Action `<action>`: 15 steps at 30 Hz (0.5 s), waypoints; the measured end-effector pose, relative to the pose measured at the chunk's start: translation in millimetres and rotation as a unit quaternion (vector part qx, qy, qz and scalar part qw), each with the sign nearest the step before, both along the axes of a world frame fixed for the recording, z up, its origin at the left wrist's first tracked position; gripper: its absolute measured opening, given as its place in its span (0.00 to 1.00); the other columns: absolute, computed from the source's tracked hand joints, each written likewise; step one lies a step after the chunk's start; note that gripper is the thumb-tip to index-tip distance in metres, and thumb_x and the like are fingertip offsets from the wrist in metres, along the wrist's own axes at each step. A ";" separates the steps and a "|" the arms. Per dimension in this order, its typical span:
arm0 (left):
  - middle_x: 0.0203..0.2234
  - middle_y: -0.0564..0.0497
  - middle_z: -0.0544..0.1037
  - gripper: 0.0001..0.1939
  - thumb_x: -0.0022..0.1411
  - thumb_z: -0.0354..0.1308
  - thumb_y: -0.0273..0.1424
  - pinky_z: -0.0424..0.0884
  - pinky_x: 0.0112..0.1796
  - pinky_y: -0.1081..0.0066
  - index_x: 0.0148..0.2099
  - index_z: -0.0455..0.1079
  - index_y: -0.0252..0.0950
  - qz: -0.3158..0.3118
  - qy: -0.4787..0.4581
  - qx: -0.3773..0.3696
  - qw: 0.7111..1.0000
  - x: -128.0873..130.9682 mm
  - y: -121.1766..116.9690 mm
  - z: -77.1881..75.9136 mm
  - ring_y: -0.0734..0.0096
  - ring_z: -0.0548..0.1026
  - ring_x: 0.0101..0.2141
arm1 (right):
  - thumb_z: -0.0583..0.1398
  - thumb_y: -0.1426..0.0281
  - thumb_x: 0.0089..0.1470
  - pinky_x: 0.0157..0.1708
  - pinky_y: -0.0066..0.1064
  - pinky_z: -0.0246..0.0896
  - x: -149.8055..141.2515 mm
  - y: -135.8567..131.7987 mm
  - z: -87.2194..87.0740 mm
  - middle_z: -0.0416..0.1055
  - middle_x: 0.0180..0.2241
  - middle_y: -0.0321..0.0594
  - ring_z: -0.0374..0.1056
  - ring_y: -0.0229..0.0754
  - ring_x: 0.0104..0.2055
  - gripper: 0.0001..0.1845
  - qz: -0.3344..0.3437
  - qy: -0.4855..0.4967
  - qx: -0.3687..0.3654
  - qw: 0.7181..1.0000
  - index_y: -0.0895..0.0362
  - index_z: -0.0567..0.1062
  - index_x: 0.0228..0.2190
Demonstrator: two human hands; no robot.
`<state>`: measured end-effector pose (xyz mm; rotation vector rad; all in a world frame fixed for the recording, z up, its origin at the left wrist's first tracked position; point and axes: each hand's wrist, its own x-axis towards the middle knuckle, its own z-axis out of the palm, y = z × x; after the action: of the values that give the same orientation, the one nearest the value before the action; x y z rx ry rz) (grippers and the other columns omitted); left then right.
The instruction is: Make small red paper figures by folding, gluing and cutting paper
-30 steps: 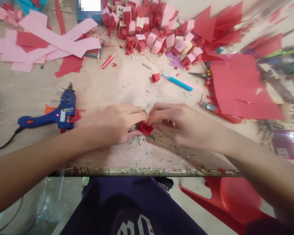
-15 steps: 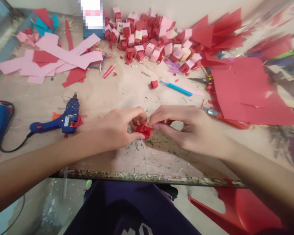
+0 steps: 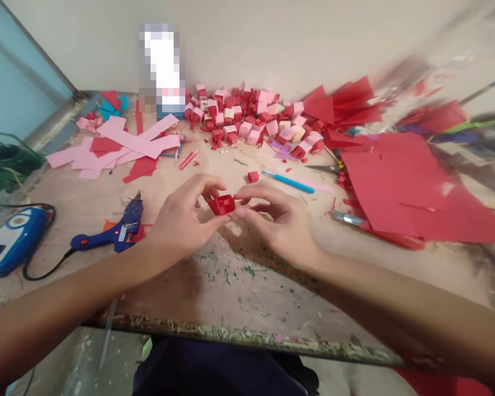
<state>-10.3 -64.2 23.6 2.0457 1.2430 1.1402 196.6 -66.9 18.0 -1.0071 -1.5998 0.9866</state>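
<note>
Between my two hands, above the table, is a small red paper box [image 3: 224, 205] with its open side facing me. My left hand [image 3: 190, 212] pinches its left side, thumb underneath and fingers behind. The thumb and forefinger of my right hand [image 3: 274, 217] grip its right edge. Beyond them on the tabletop lie a small red paper piece [image 3: 253, 176] and a blue pen-like tool [image 3: 291, 181]. A blue glue gun [image 3: 126, 228] with a lit red light rests left of my left hand.
Pink paper strips [image 3: 126, 140] lie at the back left. A heap of small red and pink paper boxes [image 3: 251, 118] stands against the wall. Red paper sheets [image 3: 408, 181], scissors [image 3: 324, 168] and a cutter [image 3: 348, 218] are at right. A blue device [image 3: 20, 236] sits far left.
My hands have lifted the red paper box and turned its open side more toward me. The head view has tilted upward, showing more wall.
</note>
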 end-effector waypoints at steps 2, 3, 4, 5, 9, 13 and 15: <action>0.39 0.56 0.80 0.17 0.62 0.71 0.30 0.73 0.37 0.72 0.49 0.70 0.41 0.003 0.014 0.029 0.999 -1.8 1.3 -6.3 0.73 0.79 0.37 | 0.72 0.68 0.56 0.40 0.35 0.77 -8.2 4.0 -5.8 0.78 0.44 0.40 0.76 0.43 0.44 0.08 0.028 0.020 0.004 0.999 0.51 0.85 0.39; 0.40 0.56 0.80 0.17 0.62 0.70 0.29 0.74 0.37 0.72 0.50 0.70 0.42 -0.002 0.024 0.037 0.999 -2.9 1.8 -9.0 0.73 0.79 0.37 | 0.72 0.69 0.56 0.42 0.36 0.77 -11.5 6.7 -8.2 0.78 0.46 0.41 0.76 0.44 0.45 0.07 0.034 0.026 0.011 0.999 0.51 0.85 0.39; 0.41 0.56 0.79 0.17 0.62 0.70 0.28 0.74 0.38 0.72 0.51 0.69 0.42 -0.006 0.034 0.041 0.999 -3.9 2.0 -11.2 0.73 0.79 0.38 | 0.72 0.70 0.56 0.44 0.38 0.77 -14.0 9.6 -10.2 0.77 0.47 0.41 0.76 0.44 0.46 0.07 0.034 0.026 0.019 0.999 0.51 0.86 0.39; 0.41 0.56 0.79 0.18 0.62 0.69 0.28 0.75 0.39 0.72 0.51 0.69 0.42 -0.008 0.045 0.043 0.998 -4.7 2.1 -13.1 0.73 0.79 0.38 | 0.71 0.71 0.57 0.48 0.41 0.76 -15.5 12.5 -11.9 0.77 0.48 0.41 0.76 0.44 0.47 0.07 0.032 0.021 0.029 0.999 0.50 0.86 0.39; 0.44 0.54 0.79 0.21 0.62 0.68 0.27 0.77 0.44 0.68 0.54 0.67 0.44 0.006 0.074 0.036 0.997 -5.9 1.2 -18.9 0.70 0.79 0.41 | 0.70 0.71 0.59 0.60 0.48 0.69 -14.7 19.2 -15.9 0.78 0.50 0.40 0.75 0.46 0.52 0.05 0.054 0.010 0.034 0.998 0.49 0.86 0.37; 0.49 0.51 0.78 0.25 0.64 0.68 0.29 0.79 0.47 0.64 0.59 0.63 0.45 -0.006 0.075 -0.009 0.997 -5.9 -1.1 -24.4 0.67 0.80 0.43 | 0.70 0.71 0.60 0.61 0.44 0.68 -11.5 18.1 -18.4 0.77 0.51 0.40 0.76 0.44 0.52 0.05 0.090 0.092 -0.020 0.992 0.49 0.85 0.38; 0.50 0.50 0.77 0.26 0.64 0.68 0.30 0.79 0.47 0.63 0.60 0.62 0.46 -0.010 0.067 -0.033 0.997 -6.0 -2.6 -27.0 0.66 0.80 0.43 | 0.70 0.71 0.60 0.61 0.43 0.68 -10.8 17.0 -19.7 0.77 0.51 0.40 0.76 0.43 0.52 0.05 0.096 0.123 -0.041 0.987 0.50 0.85 0.39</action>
<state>-16.3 -66.8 -3.4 2.1095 1.3019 0.9544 185.9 -49.9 -1.8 -0.7596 -1.4787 1.2659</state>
